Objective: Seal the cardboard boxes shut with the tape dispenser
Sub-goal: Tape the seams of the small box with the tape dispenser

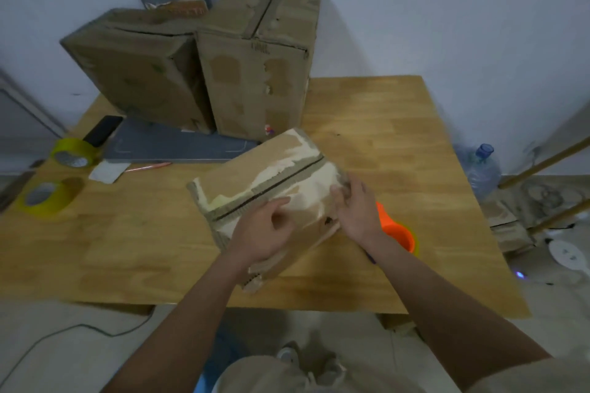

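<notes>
Small box (255, 182) lies w/ its seam up on the table (383, 143), just in front of two tall boxes (204, 73). Left hand (265, 233) rests on the small box's top, fingers loosely bent, pressing near the seam. Right hand (357, 207) grips the small box's right end. Orange tape dispenser (399, 233) sits just right of the small box, behind the right wrist. Two tape rolls (60, 175) well left of it.

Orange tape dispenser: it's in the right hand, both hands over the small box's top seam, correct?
Not quite. The head view shows the orange tape dispenser lying on the table beside the right hand. Both hands, left hand included, are on the small box.
</notes>
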